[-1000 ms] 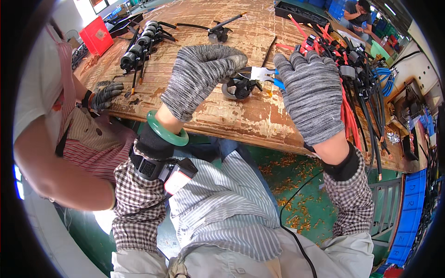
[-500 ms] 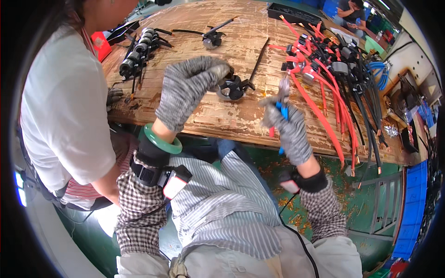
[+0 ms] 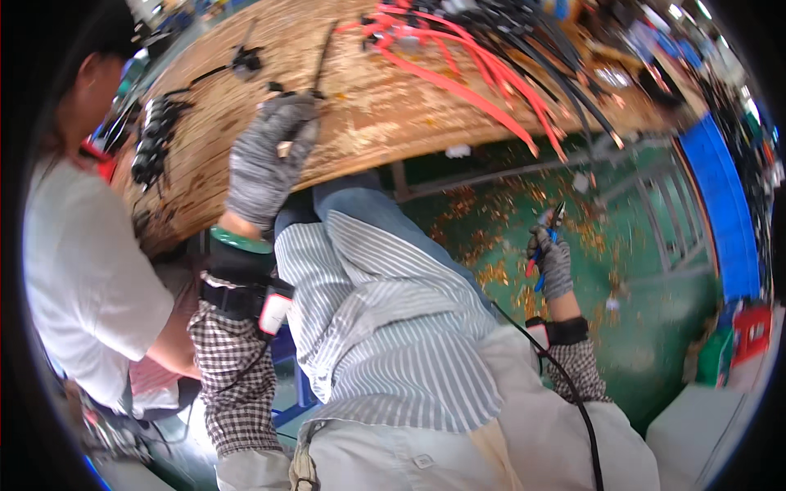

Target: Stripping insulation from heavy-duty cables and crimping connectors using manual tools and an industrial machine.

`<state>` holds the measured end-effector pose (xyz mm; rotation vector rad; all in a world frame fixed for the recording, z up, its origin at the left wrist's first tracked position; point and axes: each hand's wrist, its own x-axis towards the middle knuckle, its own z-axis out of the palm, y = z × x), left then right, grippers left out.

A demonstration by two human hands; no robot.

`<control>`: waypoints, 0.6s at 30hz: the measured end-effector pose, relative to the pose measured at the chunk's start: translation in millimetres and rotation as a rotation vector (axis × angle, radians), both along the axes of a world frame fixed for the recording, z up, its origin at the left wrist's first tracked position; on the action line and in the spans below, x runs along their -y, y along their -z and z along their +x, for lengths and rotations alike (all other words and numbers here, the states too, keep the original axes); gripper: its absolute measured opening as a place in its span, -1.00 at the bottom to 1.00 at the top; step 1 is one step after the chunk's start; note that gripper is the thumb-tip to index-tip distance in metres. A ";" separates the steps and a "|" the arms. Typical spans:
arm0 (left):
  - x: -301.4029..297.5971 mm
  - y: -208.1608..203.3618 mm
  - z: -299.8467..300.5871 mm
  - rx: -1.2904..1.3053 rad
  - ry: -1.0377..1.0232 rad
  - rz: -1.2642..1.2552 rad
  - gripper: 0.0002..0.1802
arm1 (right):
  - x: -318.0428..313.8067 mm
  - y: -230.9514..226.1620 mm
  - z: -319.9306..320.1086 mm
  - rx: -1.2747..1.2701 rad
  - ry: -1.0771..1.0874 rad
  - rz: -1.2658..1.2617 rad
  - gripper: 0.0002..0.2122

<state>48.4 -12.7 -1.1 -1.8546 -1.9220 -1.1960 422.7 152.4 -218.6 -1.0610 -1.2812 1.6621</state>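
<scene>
My left hand (image 3: 274,155), in a grey knit glove, is curled at the table's near edge over a dark part with a black cable (image 3: 325,61). Most of that part is hidden under the fingers; only a dark bit and the cable stick out beyond them. Well off to the right, past the table edge and above the floor, my right hand (image 3: 555,262) is closed round a pair of pliers (image 3: 550,237) with blue and red handles. The pliers' jaws point up and away from me.
A worn wooden table (image 3: 368,123) carries red cables (image 3: 467,78), black cables (image 3: 557,65), a row of dark cylindrical parts (image 3: 151,139) and a single cabled part (image 3: 244,61). A person (image 3: 90,262) sits close at left. Copper scraps (image 3: 491,274) litter the green floor beside a metal frame (image 3: 667,213).
My right hand has swung with the pliers from over the table down and right, above the floor. My left hand stays at the dark part. The view has turned rightward and down.
</scene>
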 end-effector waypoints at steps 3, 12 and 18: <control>0.4 2.1 -3.5 -0.068 0.047 -0.118 -0.72 | -1.1 70.2 47.6 -0.211 0.183 -0.411 -0.82; -26.8 -13.1 -10.1 -0.245 0.119 -0.413 -0.70 | 91.7 237.1 99.9 0.457 -0.685 0.014 -0.72; -74.9 -45.3 -17.9 -0.206 0.281 -0.841 -0.72 | 86.2 228.4 33.3 0.671 -0.449 -0.854 -0.59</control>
